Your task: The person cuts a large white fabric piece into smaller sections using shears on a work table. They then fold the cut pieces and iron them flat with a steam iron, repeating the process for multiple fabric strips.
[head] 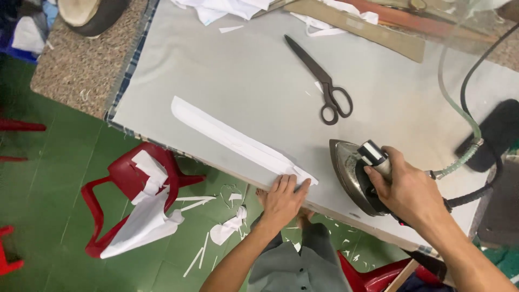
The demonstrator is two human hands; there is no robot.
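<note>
1. The white fabric strip (238, 141) lies flat on the grey table (243, 75), close to the near edge. Its long axis runs on a diagonal, from a rounded end at the upper left down to a squarer end at the lower right, roughly parallel to that table edge.
2. The left hand (282, 199) rests palm down on the lower right end of the strip. Its fingers are spread and extended, pressing the cloth flat rather than pinching it; nothing is enclosed in the hand. The rest of the strip stretches away up and to the left of the fingertips.
3. The left forearm comes up from the bottom of the view, crossing the table edge, with the wrist fairly straight.
4. The right hand (406, 190) is wrapped tightly around the handle of the iron (354, 174), fingers curled over the top and thumb on the near side. The arm enters from the lower right corner.
5. The iron stands on the table just to the right of the strip's lower end, its metal body tilted, its pointed end towards the far side of the table. It is near the left fingertips but apart from them.
6. A hose (459, 111) and a black cord (476, 65) lead from the iron towards the upper right.
7. Dark scissors (323, 81) lie further back on the table, well apart from both hands, blades pointing to the upper left.
8. A red chair (116, 186) holding white cloth stands on the green floor (48, 184) at left.
</note>
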